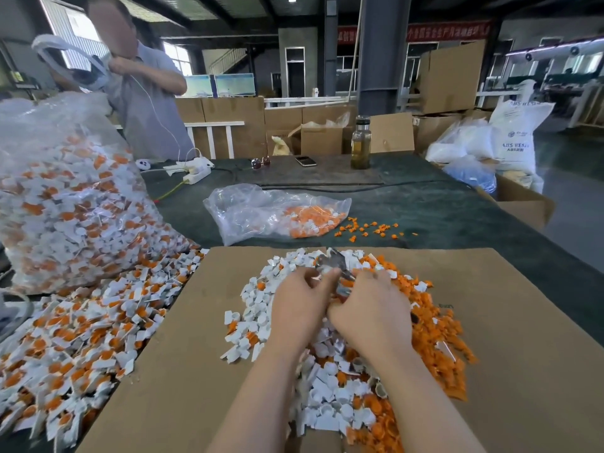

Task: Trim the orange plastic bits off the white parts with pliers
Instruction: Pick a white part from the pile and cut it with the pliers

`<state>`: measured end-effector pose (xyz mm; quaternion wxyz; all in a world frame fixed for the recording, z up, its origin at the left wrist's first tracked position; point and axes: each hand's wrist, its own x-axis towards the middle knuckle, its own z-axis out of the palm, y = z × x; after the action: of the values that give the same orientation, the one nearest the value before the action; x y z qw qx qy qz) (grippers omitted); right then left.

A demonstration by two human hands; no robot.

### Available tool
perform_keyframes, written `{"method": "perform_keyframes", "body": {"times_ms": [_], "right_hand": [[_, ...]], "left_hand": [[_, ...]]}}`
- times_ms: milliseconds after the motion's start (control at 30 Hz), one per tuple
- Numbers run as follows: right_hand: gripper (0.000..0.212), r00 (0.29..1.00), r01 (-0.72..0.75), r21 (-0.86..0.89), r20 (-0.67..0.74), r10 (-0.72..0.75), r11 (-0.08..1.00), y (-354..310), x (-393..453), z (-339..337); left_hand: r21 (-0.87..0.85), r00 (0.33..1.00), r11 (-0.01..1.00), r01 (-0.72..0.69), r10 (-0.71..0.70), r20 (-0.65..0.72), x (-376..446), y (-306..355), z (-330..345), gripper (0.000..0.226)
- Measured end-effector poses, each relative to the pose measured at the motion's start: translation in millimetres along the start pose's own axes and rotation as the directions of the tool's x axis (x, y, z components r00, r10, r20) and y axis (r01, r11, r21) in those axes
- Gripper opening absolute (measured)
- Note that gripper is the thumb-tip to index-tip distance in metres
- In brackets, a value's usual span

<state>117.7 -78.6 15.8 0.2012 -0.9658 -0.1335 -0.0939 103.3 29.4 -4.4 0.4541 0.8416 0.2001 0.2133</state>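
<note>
Cardboard (196, 371) covers the bench at the bottom of the frame, under a heap of white parts (327, 400) and orange bits (434, 325). Just above the middle, both hands are curled tight. The right hand (369, 312) grips the pliers (333, 261). The left hand (300, 299) pinches something too small to tell, probably a part. Snip close, fingers clear. More untrimmed parts fill the bag (65, 191) at upper left.

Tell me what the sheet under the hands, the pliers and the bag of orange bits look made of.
Sheet: brown cardboard, matte, apparently uncoated. Pliers: metal jaws, judging by the grey shine; handles hidden in the right hand. Bag: thin clear plastic film, crinkled and glossy.
</note>
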Motion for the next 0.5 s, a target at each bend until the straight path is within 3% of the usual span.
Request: {"method": "perform_keyframes", "body": {"times_ms": [100,200,333,500], "right_hand": [[0.057,0.997,0.069,0.062,-0.037,-0.067,0.996,-1,3,3],[0.058,0.989,0.135,0.084,-0.068,-0.130,0.987,-3,4,7],[0.068,0.970,0.207,0.038,-0.140,-0.200,0.978,-4,5,10],[0.079,0.965,0.198,-0.092,-0.155,-0.210,0.976,1,5,13]], "left_hand": [[-0.439,0.990,0.887,0.143,-0.137,0.044,0,2,-8,0.022],[-0.683,0.973,0.695,0.227,-0.196,0.124,-1,4,-12,0.017],[-0.770,0.971,0.609,0.192,-0.231,0.059,1,0,-11,0.024],[-0.794,0.976,0.591,0.138,-0.218,0.007,1,-2,-11,0.031]]}}
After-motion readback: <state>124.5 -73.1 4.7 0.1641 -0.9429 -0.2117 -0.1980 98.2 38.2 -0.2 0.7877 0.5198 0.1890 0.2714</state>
